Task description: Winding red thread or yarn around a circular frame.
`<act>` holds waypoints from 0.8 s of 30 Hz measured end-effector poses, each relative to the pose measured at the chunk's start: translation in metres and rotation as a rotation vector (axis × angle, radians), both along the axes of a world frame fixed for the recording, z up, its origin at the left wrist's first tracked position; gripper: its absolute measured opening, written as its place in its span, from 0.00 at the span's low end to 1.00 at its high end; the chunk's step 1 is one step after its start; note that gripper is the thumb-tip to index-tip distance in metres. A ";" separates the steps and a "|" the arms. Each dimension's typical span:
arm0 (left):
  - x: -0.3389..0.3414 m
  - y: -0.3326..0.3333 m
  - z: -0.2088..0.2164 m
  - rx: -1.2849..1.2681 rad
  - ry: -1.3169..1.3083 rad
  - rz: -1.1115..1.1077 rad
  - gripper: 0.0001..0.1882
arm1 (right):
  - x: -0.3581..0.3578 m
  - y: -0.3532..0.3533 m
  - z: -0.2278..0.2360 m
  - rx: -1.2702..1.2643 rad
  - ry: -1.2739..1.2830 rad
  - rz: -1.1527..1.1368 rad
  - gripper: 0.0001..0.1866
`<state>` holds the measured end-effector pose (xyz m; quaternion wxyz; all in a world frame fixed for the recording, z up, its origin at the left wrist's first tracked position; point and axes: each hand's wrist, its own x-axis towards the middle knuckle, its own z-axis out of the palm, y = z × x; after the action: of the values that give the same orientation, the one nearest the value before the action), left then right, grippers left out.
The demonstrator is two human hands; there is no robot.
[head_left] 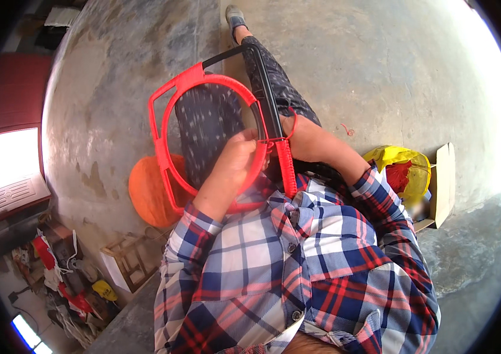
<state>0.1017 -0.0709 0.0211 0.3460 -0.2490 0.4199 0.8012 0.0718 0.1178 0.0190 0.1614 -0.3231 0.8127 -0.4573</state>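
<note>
A squarish frame [270, 100] with rounded corners, black where bare, rests tilted over my lap. Inside it sits a round ring [168, 133]; red cord covers most of the ring and much of the outer frame. My left hand [237, 158] is closed around the ring's near right part, where a short black stretch shows just above. At the frame's right side my right hand [308, 139] is closed, with a loose loop of red cord [293, 121] rising from it. Its fingertips are partly hidden. Between my hands, cord crosses from ring to frame.
An orange round seat [149, 192] stands left of my lap. On the right, a yellow plastic bag [418, 162] with red material sits in a cardboard box [444, 184]. A cord scrap [348, 130] lies on the concrete floor. A wooden rack [134, 259] and clutter are lower left.
</note>
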 end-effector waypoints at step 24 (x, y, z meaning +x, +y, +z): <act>0.002 -0.002 -0.006 -0.152 0.401 0.198 0.17 | -0.013 0.120 0.020 -0.348 -0.624 -0.381 0.12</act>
<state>0.1038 -0.0729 0.0150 0.1555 -0.1500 0.5130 0.8307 0.0585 0.2378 0.0387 0.2558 -0.0349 0.6803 -0.6859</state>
